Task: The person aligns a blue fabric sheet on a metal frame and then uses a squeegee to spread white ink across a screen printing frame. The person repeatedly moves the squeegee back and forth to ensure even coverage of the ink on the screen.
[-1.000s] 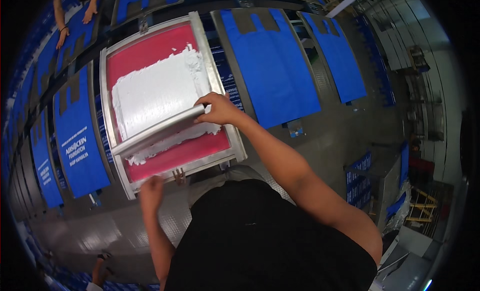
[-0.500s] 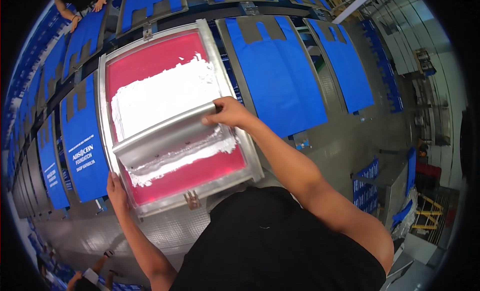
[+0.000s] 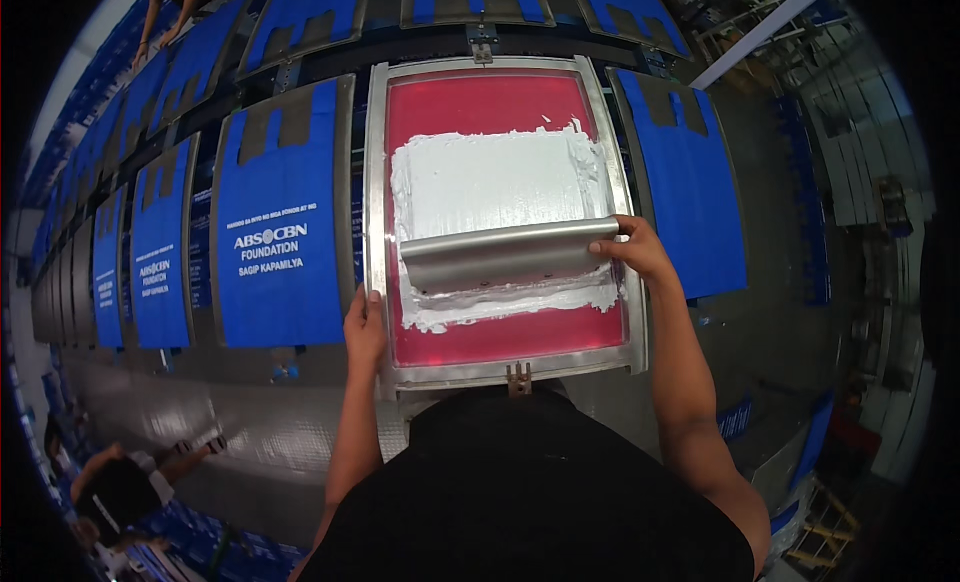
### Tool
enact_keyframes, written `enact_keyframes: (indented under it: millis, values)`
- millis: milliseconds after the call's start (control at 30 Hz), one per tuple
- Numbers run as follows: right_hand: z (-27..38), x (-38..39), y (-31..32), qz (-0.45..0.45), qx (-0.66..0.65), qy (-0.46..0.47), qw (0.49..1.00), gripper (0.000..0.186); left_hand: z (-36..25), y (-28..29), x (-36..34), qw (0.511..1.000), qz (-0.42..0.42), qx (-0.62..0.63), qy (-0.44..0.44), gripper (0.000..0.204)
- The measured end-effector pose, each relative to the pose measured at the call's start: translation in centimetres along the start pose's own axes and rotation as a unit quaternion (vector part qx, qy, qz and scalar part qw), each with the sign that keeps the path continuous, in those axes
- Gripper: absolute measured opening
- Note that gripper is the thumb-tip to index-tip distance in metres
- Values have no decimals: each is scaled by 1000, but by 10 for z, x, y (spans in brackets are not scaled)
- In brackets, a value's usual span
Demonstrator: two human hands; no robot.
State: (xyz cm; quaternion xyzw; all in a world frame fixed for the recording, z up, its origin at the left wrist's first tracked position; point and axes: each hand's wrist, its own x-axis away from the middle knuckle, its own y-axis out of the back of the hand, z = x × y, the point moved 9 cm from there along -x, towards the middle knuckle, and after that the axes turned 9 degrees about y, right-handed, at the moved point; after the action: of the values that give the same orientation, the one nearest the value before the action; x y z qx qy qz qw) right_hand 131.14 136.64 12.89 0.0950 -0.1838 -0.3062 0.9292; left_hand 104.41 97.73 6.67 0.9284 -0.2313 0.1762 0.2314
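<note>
Careful: your right hand (image 3: 630, 252) alone is clamped on one end of the squeegee (image 3: 510, 254), low on the red screen (image 3: 480, 107), while your left hand (image 3: 365, 327) pinches the frame (image 3: 375, 182), so uneven pressure could streak the white ink (image 3: 490, 177) or shift it.

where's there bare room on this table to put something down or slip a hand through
Bare grey table lies right of the right-hand blue cloth, and along the near edge below the printed blue cloth. It is crowded elsewhere: the screen frame fills the middle, the left hand on its rim, the right hand on the squeegee, white ink beneath.
</note>
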Motion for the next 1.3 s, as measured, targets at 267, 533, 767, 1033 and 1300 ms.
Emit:
enact_keyframes:
  millis: [267, 533, 767, 1033, 1300]
  values:
    - [-9, -5, -10, 18, -11, 4, 1000, 40, 0, 11, -5, 999, -10, -17, -32, 47]
    - [-2, -6, -10, 20, 4, 24, 999, 40, 13, 7, -9, 1000, -5, 23, 20, 56]
    - [-5, 0, -7, 4, 100, 39, 994, 51, 41, 7, -20, 997, -14, -56, 55, 61]
    - [-17, 2, -7, 8, 17, 53, 998, 49, 13, -1, -8, 998, 24, 0, 63, 63]
    - [-17, 6, -3, 9, 58, 25, 998, 52, 4, -5, 1, 999, 19, -17, 38, 56]
